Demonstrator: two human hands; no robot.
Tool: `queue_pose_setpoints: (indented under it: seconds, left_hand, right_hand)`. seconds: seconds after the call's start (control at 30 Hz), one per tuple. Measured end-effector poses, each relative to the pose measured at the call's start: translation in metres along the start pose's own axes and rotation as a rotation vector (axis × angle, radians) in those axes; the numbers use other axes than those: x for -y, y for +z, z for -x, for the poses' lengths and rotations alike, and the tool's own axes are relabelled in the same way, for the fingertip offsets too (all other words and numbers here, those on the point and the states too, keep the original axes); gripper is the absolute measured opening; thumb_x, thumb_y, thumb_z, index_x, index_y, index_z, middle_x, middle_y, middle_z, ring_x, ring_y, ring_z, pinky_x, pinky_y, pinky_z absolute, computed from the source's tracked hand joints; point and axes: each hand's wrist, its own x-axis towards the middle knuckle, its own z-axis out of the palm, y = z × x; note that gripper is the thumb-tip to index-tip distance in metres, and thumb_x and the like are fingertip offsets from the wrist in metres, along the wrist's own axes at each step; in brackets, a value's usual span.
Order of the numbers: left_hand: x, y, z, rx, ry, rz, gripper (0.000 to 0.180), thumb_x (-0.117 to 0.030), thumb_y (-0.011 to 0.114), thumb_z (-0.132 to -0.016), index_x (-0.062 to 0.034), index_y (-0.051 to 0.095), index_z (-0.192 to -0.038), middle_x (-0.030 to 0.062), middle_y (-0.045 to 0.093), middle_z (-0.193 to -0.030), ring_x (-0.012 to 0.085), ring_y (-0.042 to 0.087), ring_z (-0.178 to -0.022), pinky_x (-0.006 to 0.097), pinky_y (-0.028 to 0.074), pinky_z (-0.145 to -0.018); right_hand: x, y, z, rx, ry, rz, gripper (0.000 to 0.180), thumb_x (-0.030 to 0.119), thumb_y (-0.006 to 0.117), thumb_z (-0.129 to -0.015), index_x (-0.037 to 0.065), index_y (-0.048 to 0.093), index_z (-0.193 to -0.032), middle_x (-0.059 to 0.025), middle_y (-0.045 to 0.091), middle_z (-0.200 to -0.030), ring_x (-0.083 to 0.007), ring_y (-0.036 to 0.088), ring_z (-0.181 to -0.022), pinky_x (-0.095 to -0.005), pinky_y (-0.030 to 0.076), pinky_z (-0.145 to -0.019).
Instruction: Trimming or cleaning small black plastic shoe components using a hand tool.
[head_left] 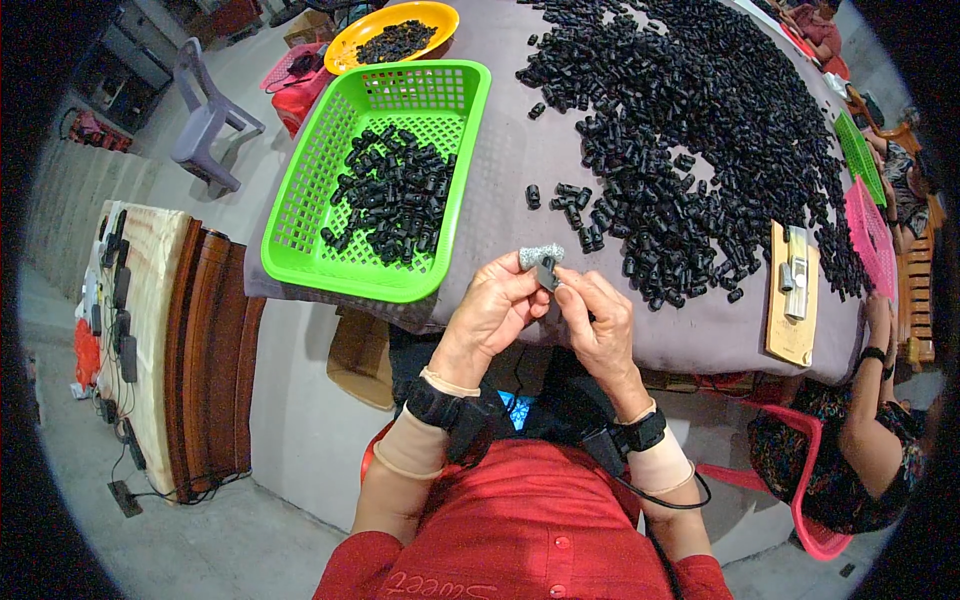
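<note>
Between the fingertips of the left hand and the right hand is a small dark part; both hands pinch it, thumbs against fingers. A speckled grey wrap sits at the left fingertips. Black bands circle both wrists. Just beyond the hands, on a grey cloth, lie a few loose black parts, and past them to the right spreads a large heap of similar ones. Left of the hands stands a green basket partly filled with black parts; beyond it is a yellow bowl of dark pieces. Right of the hands lies a yellowish board with a greyish tool on it. Farther right, another person's arm reaches up near a pink basket.
</note>
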Motion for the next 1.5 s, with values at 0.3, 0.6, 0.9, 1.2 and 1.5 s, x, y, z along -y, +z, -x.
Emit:
queue_pose_setpoints:
  seconds: [0.3, 0.6, 0.9, 1.2, 1.5]
  left_hand:
    - [0.0006, -0.0033, -0.0007, -0.010, 0.005, -0.022, 0.019, -0.006, 0.055, -0.084, -0.0044, 0.057, -0.103, 0.0026, 0.060, -0.084, 0.0090, 0.056, -0.067, 0.021, 0.047, -0.059]
    - [0.0006, -0.0035, -0.0008, -0.014, -0.001, -0.034, 0.020, -0.005, 0.055, -0.083, -0.0034, 0.056, -0.103, 0.0030, 0.060, -0.084, 0.0098, 0.056, -0.068, 0.022, 0.047, -0.059]
    - [0.0006, -0.0027, -0.0015, -0.008, -0.007, -0.039, 0.020, -0.004, 0.053, -0.083, -0.0030, 0.056, -0.103, 0.0028, 0.060, -0.082, 0.0095, 0.056, -0.068, 0.022, 0.046, -0.059]
    - [-0.0001, -0.0014, 0.0004, -0.034, -0.012, -0.054, 0.020, -0.006, 0.053, -0.083, -0.0024, 0.056, -0.103, 0.0035, 0.060, -0.082, 0.0094, 0.055, -0.067, 0.021, 0.046, -0.058]
    - [-0.0009, 0.0044, 0.0019, -0.076, -0.014, -0.068, 0.016, -0.006, 0.050, -0.086, -0.0027, 0.057, -0.101, 0.0018, 0.059, -0.079, 0.0078, 0.052, -0.062, 0.020, 0.044, -0.055]
  right_hand:
    - [-0.0010, 0.0007, 0.0003, 0.003, 0.003, 0.010, 0.016, 0.007, 0.059, -0.079, 0.003, 0.063, -0.094, -0.0072, 0.048, -0.060, -0.0188, 0.049, -0.050, -0.0301, 0.038, -0.046]
    - [-0.0003, 0.0025, -0.0004, -0.020, 0.017, 0.007, 0.014, 0.008, 0.059, -0.079, 0.003, 0.063, -0.092, -0.0076, 0.050, -0.061, -0.0195, 0.051, -0.051, -0.0308, 0.039, -0.046]
    - [-0.0008, -0.0011, 0.0010, 0.014, -0.001, -0.014, 0.017, 0.007, 0.059, -0.080, 0.003, 0.062, -0.095, -0.0083, 0.052, -0.064, -0.0199, 0.052, -0.053, -0.0308, 0.040, -0.047]
    - [-0.0014, -0.0035, 0.0031, 0.042, -0.022, -0.026, 0.020, 0.006, 0.058, -0.080, 0.003, 0.061, -0.099, -0.0081, 0.051, -0.064, -0.0197, 0.051, -0.053, -0.0305, 0.040, -0.048]
    - [-0.0003, -0.0015, 0.0027, 0.008, -0.024, -0.031, 0.017, 0.006, 0.058, -0.079, 0.003, 0.062, -0.096, -0.0085, 0.052, -0.064, -0.0202, 0.053, -0.053, -0.0304, 0.040, -0.047]
